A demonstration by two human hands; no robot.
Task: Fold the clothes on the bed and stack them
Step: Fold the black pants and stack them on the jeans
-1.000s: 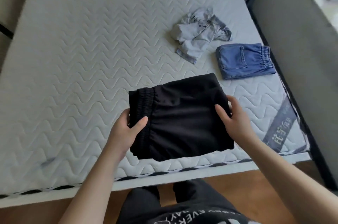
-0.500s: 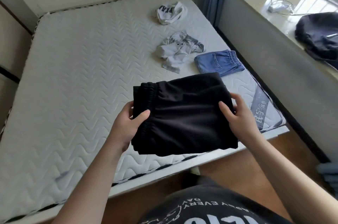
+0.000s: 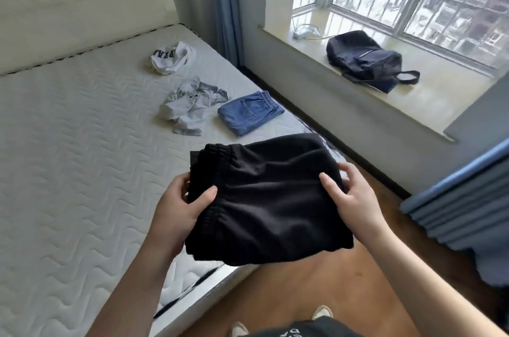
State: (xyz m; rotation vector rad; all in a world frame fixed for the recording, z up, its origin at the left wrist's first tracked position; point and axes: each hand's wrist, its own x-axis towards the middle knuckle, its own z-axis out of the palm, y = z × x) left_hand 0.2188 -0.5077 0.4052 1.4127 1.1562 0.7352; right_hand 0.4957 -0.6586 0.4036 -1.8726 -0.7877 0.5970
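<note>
Both hands, left and right, grip the folded black shorts above the bed corner; next, probably, stacking them onto the folded denim shorts.

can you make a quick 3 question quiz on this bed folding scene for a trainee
1. True or false: both hands grip the folded black shorts.
2. Which garment on the mattress is already folded? A) the white garment with dark lettering B) the crumpled grey garment C) the denim shorts
3. Fill in: the dark backpack lies on the ____.

Key:
1. True: the left hand holds the waistband side, the right hand the opposite side.
2. C
3. window sill
</note>
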